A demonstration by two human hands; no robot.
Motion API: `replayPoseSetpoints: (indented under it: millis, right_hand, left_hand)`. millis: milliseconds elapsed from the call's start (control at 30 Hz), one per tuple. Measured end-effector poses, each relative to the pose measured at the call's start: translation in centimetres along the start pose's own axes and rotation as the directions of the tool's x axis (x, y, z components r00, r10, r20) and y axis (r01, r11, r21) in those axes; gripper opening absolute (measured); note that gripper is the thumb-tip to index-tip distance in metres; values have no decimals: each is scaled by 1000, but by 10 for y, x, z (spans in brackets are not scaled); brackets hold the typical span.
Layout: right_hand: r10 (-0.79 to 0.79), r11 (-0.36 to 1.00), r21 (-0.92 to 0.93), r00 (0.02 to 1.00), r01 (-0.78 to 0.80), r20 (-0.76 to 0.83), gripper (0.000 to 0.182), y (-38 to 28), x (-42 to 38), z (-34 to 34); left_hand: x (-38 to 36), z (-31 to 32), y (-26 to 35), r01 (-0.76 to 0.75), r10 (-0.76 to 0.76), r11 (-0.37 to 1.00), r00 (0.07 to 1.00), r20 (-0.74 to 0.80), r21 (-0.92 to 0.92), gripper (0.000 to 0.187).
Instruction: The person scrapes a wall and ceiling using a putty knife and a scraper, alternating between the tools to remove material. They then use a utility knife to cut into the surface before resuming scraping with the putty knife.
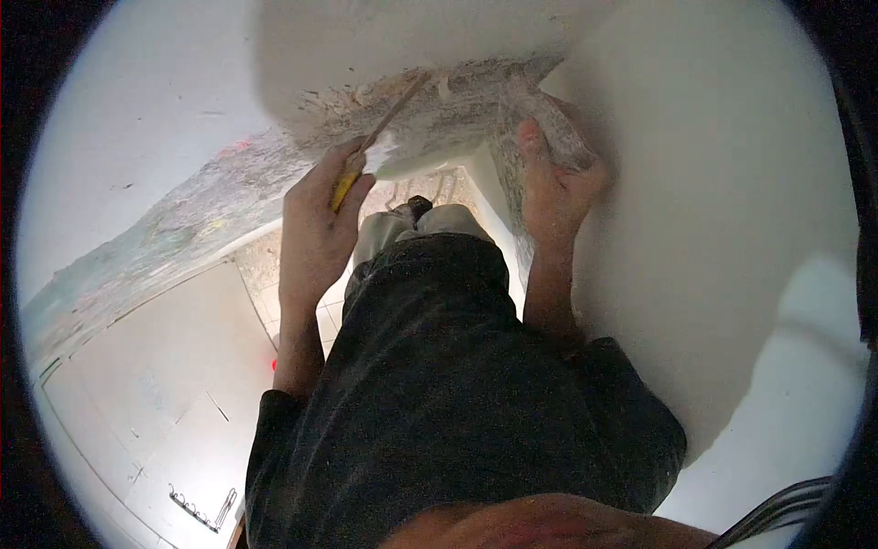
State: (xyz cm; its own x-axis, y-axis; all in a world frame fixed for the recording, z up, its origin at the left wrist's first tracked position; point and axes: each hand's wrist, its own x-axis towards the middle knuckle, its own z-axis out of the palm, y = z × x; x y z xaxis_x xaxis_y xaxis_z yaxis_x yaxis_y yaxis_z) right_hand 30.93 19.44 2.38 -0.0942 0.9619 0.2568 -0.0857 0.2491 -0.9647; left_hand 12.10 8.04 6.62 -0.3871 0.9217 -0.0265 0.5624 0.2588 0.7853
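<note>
My left hand [322,215] is closed round the yellow handle of a putty knife [395,112]. Its thin blade slants up and right, seen nearly edge-on, with the tip at the upper border of a rough, stripped patch [457,114] on the white wall. Close to the inner corner, my right hand [562,188] has its thumb raised against a dusty, mottled grey piece [560,128] and its fingers curled at the far side. I cannot tell whether this piece is loose or part of the wall surface.
A smooth white wall [695,183] rises close on the right. The stripped band [174,210] runs on down the left wall. Below are floor tiles [326,320] with debris near my feet, a white door [165,357] and a row of hooks [194,511]. Dark cables [777,512] hang at lower right.
</note>
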Motion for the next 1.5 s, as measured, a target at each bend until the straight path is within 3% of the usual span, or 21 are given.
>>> replayPoseSetpoints:
  millis: [33,133,233,333,533,567,700,800,833,933,967,1100,1233,1267,1333,1433,1500]
  right_hand:
    - [7,1000,24,1000,-7,-19,19,-2,-1,1]
    - [114,993,-20,994,-114,-2,19,-1,-2,0]
    - [-80,994,-75,996,83,35,21,3,0,-2]
    - [76,994,-77,997,-76,-1,21,2,-2,-4]
    - [93,993,72,995,-90,-38,21,1,-3,-4]
    - [82,996,40,996,-81,-21,21,3,-4,-4]
    - [15,1000,-4,1000,-15,12,21,7,-2,-2]
    - [61,998,-22,998,-60,27,21,9,-6,0]
    - [86,996,-32,996,-85,37,21,9,-6,2]
    - [8,1000,-20,1000,-8,-2,22,8,-8,1]
    - [41,999,-32,999,-42,-16,23,4,-8,-1]
    - [107,994,-10,991,-108,-74,23,2,-12,0]
    - [-72,997,-23,983,69,-167,22,7,-9,4]
    - [-18,1000,15,986,21,-166,22,8,-11,6]
    - [85,993,94,984,-71,-157,22,9,-13,10]
    - [38,999,5,990,-38,-137,23,16,-12,4]
    - [19,999,-32,989,-24,-147,23,19,-8,2]
  left_hand:
    - [1,-3,1,53,-53,999,998,16,-13,31]
    - [11,9,13,-15,14,1000,997,78,17,32]
    - [8,-1,0,15,-12,999,999,53,-49,33]
    - [10,2,4,20,-19,1000,997,69,-11,36]
    - [7,7,3,28,-27,999,999,31,-16,35]
    - [10,15,6,-63,63,998,998,29,0,34]
    - [4,3,2,51,-52,999,998,38,19,33]
    - [9,14,3,-17,16,1000,999,49,22,33]
    - [15,18,4,-22,11,994,994,110,102,34]
    - [10,22,3,-39,39,999,999,32,4,34]
    - [11,20,-3,26,-26,1000,998,61,-4,35]
    - [17,27,3,25,-23,1000,993,113,-12,35]
    - [17,27,8,-32,34,999,997,66,-25,34]
    - [16,30,12,-33,34,999,998,58,-24,34]
    - [17,31,12,7,-7,1000,996,90,-9,35]
    - [10,15,-4,-20,19,999,999,51,28,38]
    - [-3,-3,-16,108,-111,991,993,39,76,37]
